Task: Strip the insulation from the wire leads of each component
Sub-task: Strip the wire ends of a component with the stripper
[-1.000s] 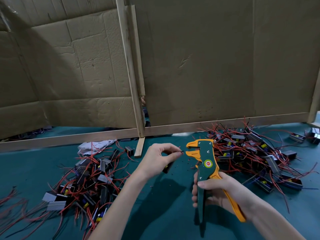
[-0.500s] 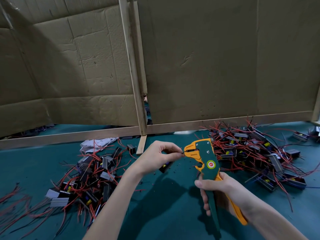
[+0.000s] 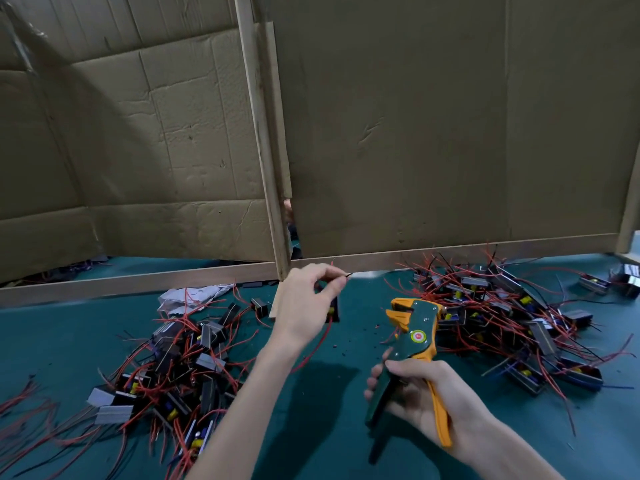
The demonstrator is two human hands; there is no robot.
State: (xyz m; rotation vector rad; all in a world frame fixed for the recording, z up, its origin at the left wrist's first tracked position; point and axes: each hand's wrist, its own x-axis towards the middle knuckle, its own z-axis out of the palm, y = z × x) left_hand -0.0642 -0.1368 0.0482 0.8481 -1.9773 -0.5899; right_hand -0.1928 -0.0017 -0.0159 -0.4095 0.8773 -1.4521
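Note:
My left hand [image 3: 304, 303] pinches the end of a wire lead between thumb and forefinger, and a small black component [image 3: 332, 311] hangs just below it with a red lead [image 3: 313, 348] trailing down. My right hand [image 3: 426, 400] grips the handles of a green and orange wire stripper [image 3: 412, 336], whose jaws point left, apart from the lead. One pile of components with red and black leads [image 3: 183, 362] lies to the left, another pile [image 3: 502, 317] to the right.
A green mat [image 3: 322, 427] covers the table. Cardboard panels on wooden frames [image 3: 415, 133] stand upright across the back. Crumpled white paper [image 3: 194, 296] lies by the left pile. Small black insulation scraps [image 3: 367, 334] dot the mat near the stripper.
The wire end has come out of the stripper's jaws. My left hand has lifted up and left with the component, and the stripper has dropped lower to the right.

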